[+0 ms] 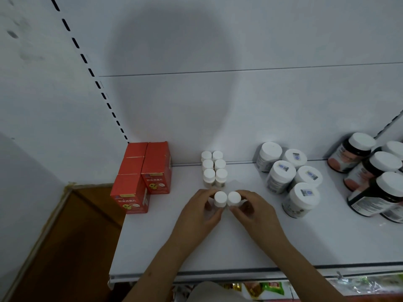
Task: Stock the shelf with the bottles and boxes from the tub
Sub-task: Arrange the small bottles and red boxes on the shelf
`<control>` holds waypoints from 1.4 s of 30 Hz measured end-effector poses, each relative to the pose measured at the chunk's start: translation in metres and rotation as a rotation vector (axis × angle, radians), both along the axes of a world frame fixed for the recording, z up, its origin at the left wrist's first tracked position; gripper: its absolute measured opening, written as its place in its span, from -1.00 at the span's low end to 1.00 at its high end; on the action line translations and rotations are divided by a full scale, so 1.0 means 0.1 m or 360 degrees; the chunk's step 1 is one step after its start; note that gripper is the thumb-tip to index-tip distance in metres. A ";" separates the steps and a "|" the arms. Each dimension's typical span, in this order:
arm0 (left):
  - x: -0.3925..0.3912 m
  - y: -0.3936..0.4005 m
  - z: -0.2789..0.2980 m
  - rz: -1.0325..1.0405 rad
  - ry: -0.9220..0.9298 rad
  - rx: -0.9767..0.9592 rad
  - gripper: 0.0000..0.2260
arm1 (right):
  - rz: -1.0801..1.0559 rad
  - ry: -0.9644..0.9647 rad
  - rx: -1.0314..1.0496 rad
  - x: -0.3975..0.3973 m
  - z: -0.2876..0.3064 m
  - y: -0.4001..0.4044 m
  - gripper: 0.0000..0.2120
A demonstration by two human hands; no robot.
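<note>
two small bottles set down as the next row

a small white-capped bottle [220, 199] was pinched in the left hand [201, 211] and its twin [234, 199] in the right hand [254, 211], caps touching on the shelf [218, 247], seemingly to extend the two-wide block. just beyond the grip six matching bottles [214, 168] were lined up; red boxes [141, 177] were stacked further left.

Pale grey back panel [250, 40] behind the shelf, split by a thin horizontal seam [239, 70]. Slotted upright [87, 64] with a line of dark slots running diagonally down the left. Plain white wall [32, 94] beside it, smudged with dark marks near the top. Brown wooden floor [72, 240] at lower left, edged by a pale strip. Dim, even light; large soft round shadow [170, 73] across the panel.
</note>
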State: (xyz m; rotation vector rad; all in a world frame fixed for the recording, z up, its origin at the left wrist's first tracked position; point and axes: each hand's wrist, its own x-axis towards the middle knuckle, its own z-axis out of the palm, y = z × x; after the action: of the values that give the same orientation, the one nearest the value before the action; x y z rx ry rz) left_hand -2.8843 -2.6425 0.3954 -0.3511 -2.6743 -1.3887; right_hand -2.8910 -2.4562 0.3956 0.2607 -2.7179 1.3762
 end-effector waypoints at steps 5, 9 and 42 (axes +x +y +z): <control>-0.03 -0.06 0.01 0.0116 0.0087 -0.0015 -0.70 | -0.0018 0.0042 -0.0047 -0.09 0.02 -0.05 -0.74; -0.06 -0.13 0.03 0.0243 0.0096 0.0029 -0.68 | -0.0021 0.0153 -0.0060 -0.24 0.08 -0.14 -0.74; -0.37 -0.21 -0.29 0.0171 0.0144 -0.0541 -0.34 | 0.0179 0.0016 0.0075 -0.41 0.06 -0.31 -0.53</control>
State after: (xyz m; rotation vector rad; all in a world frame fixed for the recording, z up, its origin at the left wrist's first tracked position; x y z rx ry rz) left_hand -2.9216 -2.6633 0.3666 -0.2850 -2.8022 -0.8659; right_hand -2.9318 -2.4874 0.4013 0.4291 -2.7686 1.3345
